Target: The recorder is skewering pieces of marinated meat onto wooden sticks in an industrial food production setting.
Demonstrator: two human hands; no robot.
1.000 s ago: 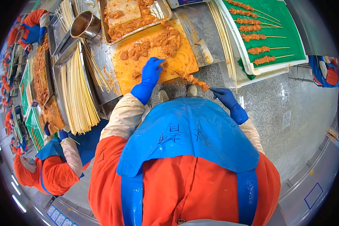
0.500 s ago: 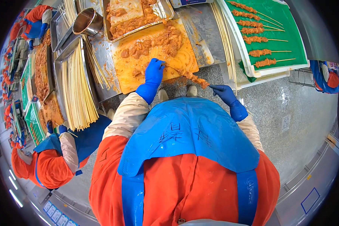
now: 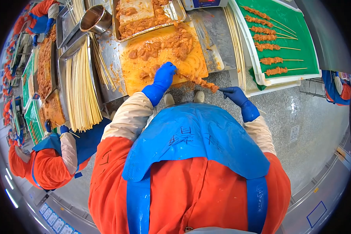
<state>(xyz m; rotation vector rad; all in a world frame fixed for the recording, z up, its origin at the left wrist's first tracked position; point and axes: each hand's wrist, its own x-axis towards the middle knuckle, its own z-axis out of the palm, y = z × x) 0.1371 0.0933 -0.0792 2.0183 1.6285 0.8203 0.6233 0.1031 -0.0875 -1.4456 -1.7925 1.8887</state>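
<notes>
A meat skewer (image 3: 203,82) stretches between my gloved hands, just off the near edge of the yellow cutting board (image 3: 134,86). My left hand (image 3: 162,79), in a bright blue glove, is closed on its left end over the board. At the other end, beside the last pieces of meat, my right hand (image 3: 237,97) in a darker blue glove pinches the stick with its fingertips. Loose marinated meat (image 3: 163,46) lies heaped on the board. Both end grips partly hide the stick.
Behind the board stands a metal tray (image 3: 148,34) of meat. Bamboo sticks (image 3: 82,85) fill a metal tray at left, near a metal pot (image 3: 94,19). At right, a white-rimmed green tray (image 3: 296,45) carries several finished skewers. A co-worker (image 3: 52,160) works at left.
The view has shifted slightly, so the table appears a little lower and farther right. Both hands keep hold of the skewer, with almost no change in their positions relative to it.
</notes>
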